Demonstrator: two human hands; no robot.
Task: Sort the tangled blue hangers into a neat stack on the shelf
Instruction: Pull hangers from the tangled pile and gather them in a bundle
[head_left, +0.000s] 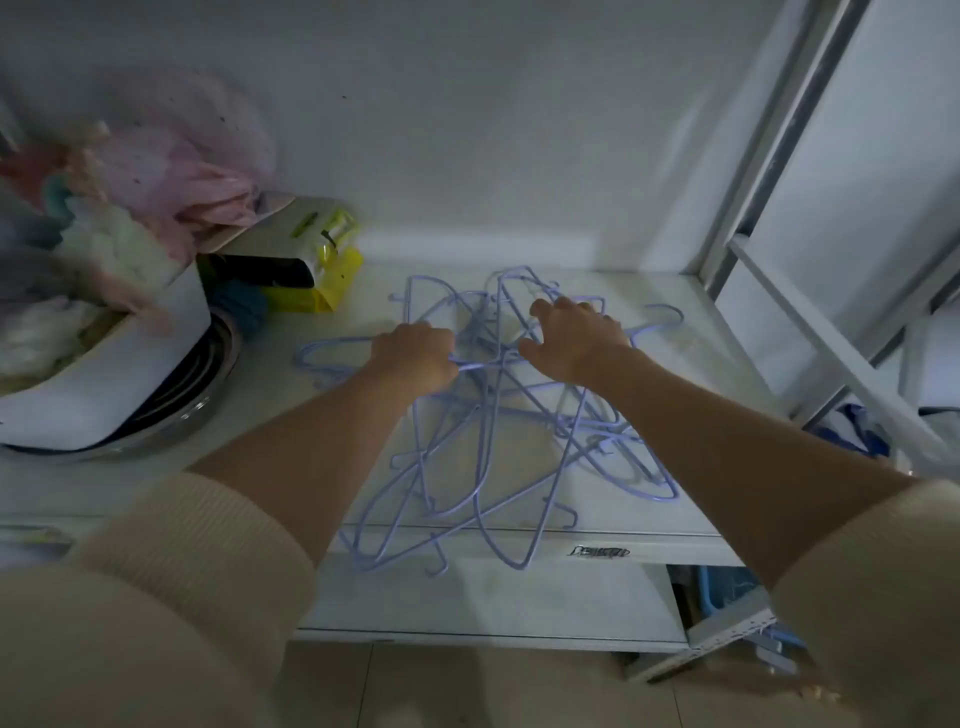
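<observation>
A tangle of several thin blue hangers (483, 431) lies spread over the white shelf (332, 415), some ends overhanging its front edge. My left hand (415, 358) is closed around a hanger wire at the tangle's upper left. My right hand (574, 338) rests on top of the pile's far part, fingers curled down into the wires; whether it grips one I cannot tell. One hanger (327, 353) sticks out to the left, beyond my left hand.
A white bin (119, 364) stuffed with plastic bags and cloth sits in a metal basin at the left. A yellow and white box (311, 270) stands behind it. A white metal frame (810, 291) rises at the right. A blue basket (727, 587) sits below the shelf.
</observation>
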